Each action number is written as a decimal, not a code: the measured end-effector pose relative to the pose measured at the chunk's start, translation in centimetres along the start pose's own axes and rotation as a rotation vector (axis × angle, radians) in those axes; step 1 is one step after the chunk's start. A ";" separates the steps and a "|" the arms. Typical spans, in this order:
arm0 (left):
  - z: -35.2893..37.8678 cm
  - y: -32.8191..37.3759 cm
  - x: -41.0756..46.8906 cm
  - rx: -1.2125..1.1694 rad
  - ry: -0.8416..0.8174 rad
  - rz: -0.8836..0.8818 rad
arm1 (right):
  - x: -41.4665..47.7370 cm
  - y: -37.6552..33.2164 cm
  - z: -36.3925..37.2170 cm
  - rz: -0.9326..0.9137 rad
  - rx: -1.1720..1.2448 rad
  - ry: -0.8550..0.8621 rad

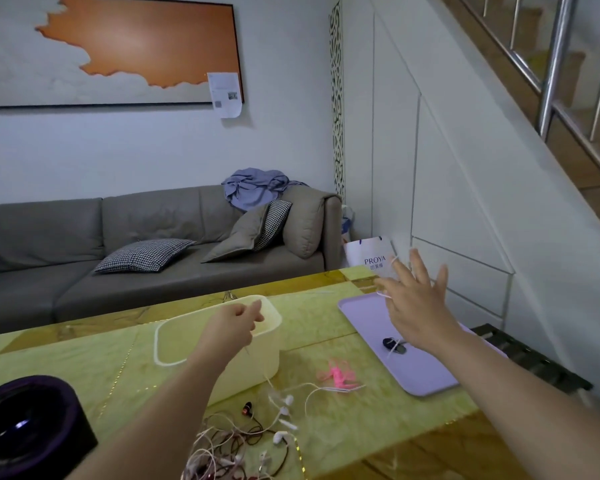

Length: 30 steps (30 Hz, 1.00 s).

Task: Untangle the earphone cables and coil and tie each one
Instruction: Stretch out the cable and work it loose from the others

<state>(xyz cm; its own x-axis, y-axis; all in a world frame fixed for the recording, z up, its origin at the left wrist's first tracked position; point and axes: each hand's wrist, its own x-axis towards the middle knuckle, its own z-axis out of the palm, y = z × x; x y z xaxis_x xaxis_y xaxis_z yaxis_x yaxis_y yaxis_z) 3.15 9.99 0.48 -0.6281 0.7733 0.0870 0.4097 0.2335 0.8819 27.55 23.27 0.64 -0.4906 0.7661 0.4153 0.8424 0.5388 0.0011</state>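
A tangle of white, pink and dark earphone cables [236, 448] lies on the table at the bottom middle. My left hand [234, 327] is raised over the cream bin and pinches a thin white cable that hangs down toward the tangle. My right hand [416, 303] is held up over the lilac tray [426, 372] with its fingers spread, and a white cable is looped round those fingers. A coiled dark earphone [394, 345] lies on the tray. A bunch of pink ties [338, 375] lies between the bin and the tray.
A cream plastic bin [219, 341] stands on the yellow-green table [354, 420]. A dark round speaker [32, 424] sits at the bottom left. A grey sofa with cushions stands behind the table, and a white paper bag [371, 258] beside it.
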 end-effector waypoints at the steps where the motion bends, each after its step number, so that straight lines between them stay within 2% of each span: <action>1: -0.5 0.1 0.4 -0.120 0.018 -0.064 | -0.3 0.3 0.4 0.022 -0.046 -0.040; 4: -1.6 0.5 0.6 -0.320 -0.031 -0.193 | -1.0 1.1 1.5 0.083 -0.144 -0.129; 10: -1.5 2.2 -0.4 -0.329 -0.182 -0.183 | -1.1 0.4 1.7 0.097 -0.149 -0.196; 14: 0.0 2.5 -1.1 -0.240 -0.294 -0.189 | 0.0 -1.6 0.1 0.037 0.234 -0.138; 17: 1.5 2.6 -1.9 0.079 -0.365 -0.123 | 0.2 -3.5 -3.1 0.006 0.543 -0.114; 19: 2.3 2.7 -2.6 0.299 -0.382 -0.080 | 0.5 -4.3 -5.2 -0.001 0.624 -0.061; 20: 2.6 2.9 -2.8 0.316 -0.391 -0.099 | 0.8 -4.6 -6.2 0.008 0.661 -0.031; 23: 3.7 3.7 -2.8 0.191 -0.375 -0.178 | 1.4 -5.2 -8.0 0.086 0.977 -0.048; 25: 4.7 4.0 -2.5 -0.027 -0.320 -0.175 | 1.3 -5.6 -8.6 0.155 1.229 -0.103; 28: 4.9 4.7 -3.2 -0.302 -0.363 0.002 | 0.9 -6.1 -9.2 0.226 1.544 -0.157; 30: 4.8 5.3 -3.7 -0.410 -0.463 0.087 | 0.9 -6.4 -9.6 0.245 1.704 -0.163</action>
<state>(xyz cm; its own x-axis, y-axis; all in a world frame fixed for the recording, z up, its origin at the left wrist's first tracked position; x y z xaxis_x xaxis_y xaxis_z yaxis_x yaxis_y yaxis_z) 10.87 11.19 2.63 -0.2141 0.9761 0.0375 0.1009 -0.0161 0.9948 23.87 17.14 9.72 -0.5038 0.8470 0.1695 -0.2162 0.0663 -0.9741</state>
